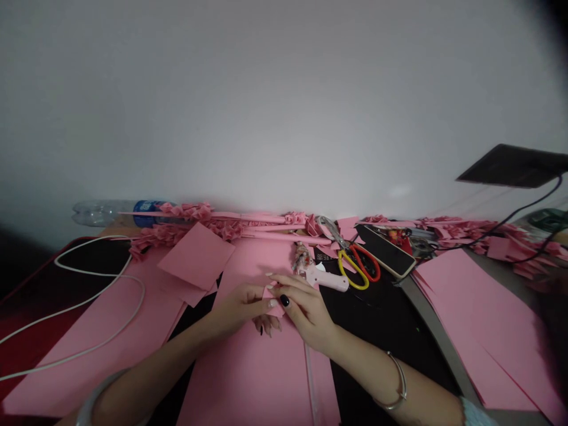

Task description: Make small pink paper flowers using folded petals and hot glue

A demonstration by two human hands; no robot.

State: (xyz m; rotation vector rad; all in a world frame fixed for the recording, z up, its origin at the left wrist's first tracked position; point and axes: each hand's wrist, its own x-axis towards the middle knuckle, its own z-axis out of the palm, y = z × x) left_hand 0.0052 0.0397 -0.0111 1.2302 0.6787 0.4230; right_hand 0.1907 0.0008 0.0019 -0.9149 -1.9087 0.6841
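Observation:
A small folded piece of pink paper point(274, 306) is pinched between both hands near the middle of the view. My left hand point(248, 306) holds its left side, thumb on top and other fingers curled below. My right hand point(308, 307) grips the right side with its thumb on the paper. Beneath both hands lies a long pink sheet point(242, 367). Just beyond my right hand is a pale pink glue gun point(326, 278), and scissors with one yellow and one red handle point(358, 266) lie to its right.
Pink sheets lie at left point(97, 337) and right point(488, 331). Crumpled-paper stems point(213, 228) line the wall beside a plastic bottle point(102, 212). A phone point(388, 251) rests behind the scissors. A white cable point(102, 275) loops across the left side.

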